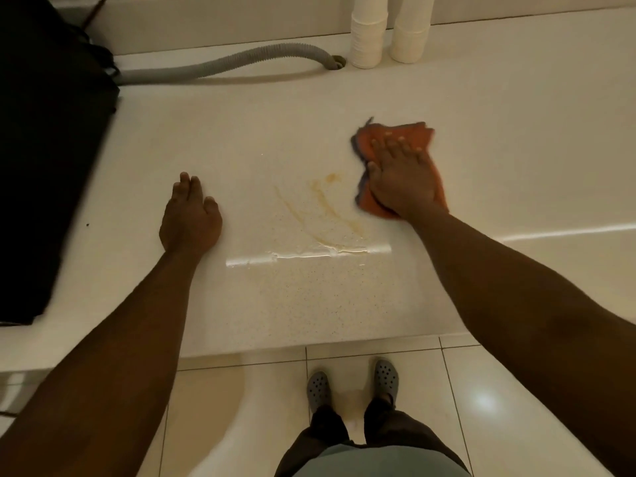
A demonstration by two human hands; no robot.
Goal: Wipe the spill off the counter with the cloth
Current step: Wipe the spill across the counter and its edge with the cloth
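Likely café or pantry: pale counter [516,149], stacked paper cups [368,39], drain hose [223,65], tiled floor [516,390].

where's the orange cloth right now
In the head view, the orange cloth lies flat on the counter under the right hand, just right of the brownish spill.

light: dim, warm yellowish indoor | glare: bright strip along pale speckled stone counter [309,290] near edge, round hotspot on glossy cream floor tiles [483,401] | shadows: soft, under grey ribbed hose [220,65] | blur: overall soft, slight motion smear | edges: wide-angle bending | black box [44,149] underexposed, no detail
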